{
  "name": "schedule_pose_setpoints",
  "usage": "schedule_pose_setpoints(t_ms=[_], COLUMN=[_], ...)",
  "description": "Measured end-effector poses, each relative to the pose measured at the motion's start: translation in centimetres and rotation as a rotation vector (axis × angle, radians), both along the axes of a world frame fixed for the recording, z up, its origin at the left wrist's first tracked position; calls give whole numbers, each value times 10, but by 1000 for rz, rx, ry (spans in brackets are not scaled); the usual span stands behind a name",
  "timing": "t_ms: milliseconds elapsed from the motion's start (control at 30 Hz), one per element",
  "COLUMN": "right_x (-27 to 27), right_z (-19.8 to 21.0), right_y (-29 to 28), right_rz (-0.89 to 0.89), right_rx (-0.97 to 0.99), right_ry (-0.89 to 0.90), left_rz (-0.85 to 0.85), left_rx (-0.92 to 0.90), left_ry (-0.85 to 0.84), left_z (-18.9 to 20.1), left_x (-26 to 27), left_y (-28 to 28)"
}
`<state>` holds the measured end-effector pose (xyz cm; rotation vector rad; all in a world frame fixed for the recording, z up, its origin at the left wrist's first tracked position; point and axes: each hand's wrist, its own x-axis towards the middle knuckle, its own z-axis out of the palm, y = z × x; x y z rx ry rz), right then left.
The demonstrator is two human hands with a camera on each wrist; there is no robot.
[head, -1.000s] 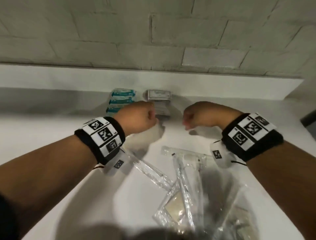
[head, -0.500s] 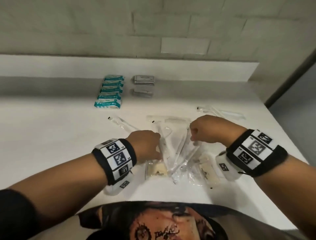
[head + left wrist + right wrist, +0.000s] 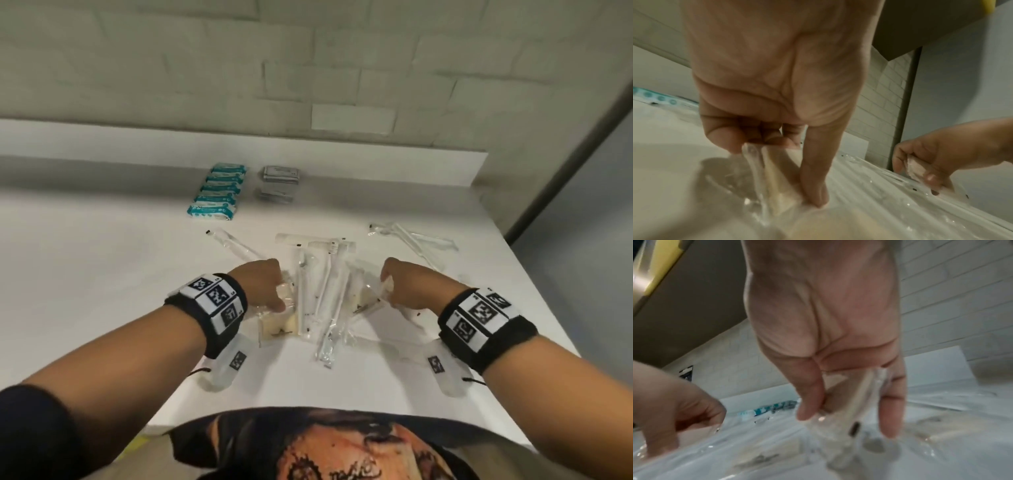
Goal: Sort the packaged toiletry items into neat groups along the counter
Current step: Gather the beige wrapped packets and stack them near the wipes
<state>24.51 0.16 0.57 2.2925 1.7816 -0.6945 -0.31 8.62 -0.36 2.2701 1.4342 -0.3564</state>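
Note:
A heap of clear-wrapped toiletry packets (image 3: 325,301) lies mid-counter, long white sticks and flat cream squares mixed. My left hand (image 3: 274,294) grips a clear packet (image 3: 760,170) at the heap's left edge, thumb pressed down on the wrapper. My right hand (image 3: 394,287) pinches another clear packet (image 3: 855,402) at the heap's right edge, thumb and fingers curled round it. A row of teal-and-white packs (image 3: 219,192) and a small pile of grey packs (image 3: 279,181) sit in order by the back ledge.
A single wrapped stick (image 3: 236,245) lies left of the heap. More clear-wrapped sticks (image 3: 414,240) lie at the right, near the counter's (image 3: 102,274) right edge. A wrapped comb (image 3: 318,243) lies behind the heap. A tiled wall rises behind the ledge.
Both hands came back from the grey packs at the rear to the heap in front. They have each taken hold of a clear packet, left and right of the heap.

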Motion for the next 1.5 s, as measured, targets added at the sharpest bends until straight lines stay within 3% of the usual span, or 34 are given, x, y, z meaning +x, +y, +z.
schedule_pose_setpoints(t_ms=[100,233,400,533,633,800,967,1167,1333,1400,1500], right_x=[-7,-24,-25,-28,-23,-4,48,71,59,56,38], right_z=[-2,-16,-18,-17,-16,-7,14,-11,-15,-15,1], right_y=[-3,-1,-1,-6,-15,-19,-4,-2,3,1,5], right_rz=[13,64,36,68,53,201,138,183,82,89,68], right_rx=[44,4,86,53,-7,-51,58,1,-69,-129,-42], right_ry=[145,160,130,139,192,24,-52,-208,-296,-272,-87], left_rz=[13,108,-30,-13,54,119,80,283,383,421,520], left_rx=[43,151,9,1,-59,-129,-121,-209,-360,-398,-462], left_ry=[41,-86,2,112,35,-43,-103,-520,-844,-938,-1177], left_z=[0,3,-4,-10,-11,-12,5,8,-4,-6,2], left_x=[-7,-12,-1,17,21,16,14,12,17,22,25], left_y=[-4,-10,-45,-63,-66,-68,-61,-49,-50,-52,-51])
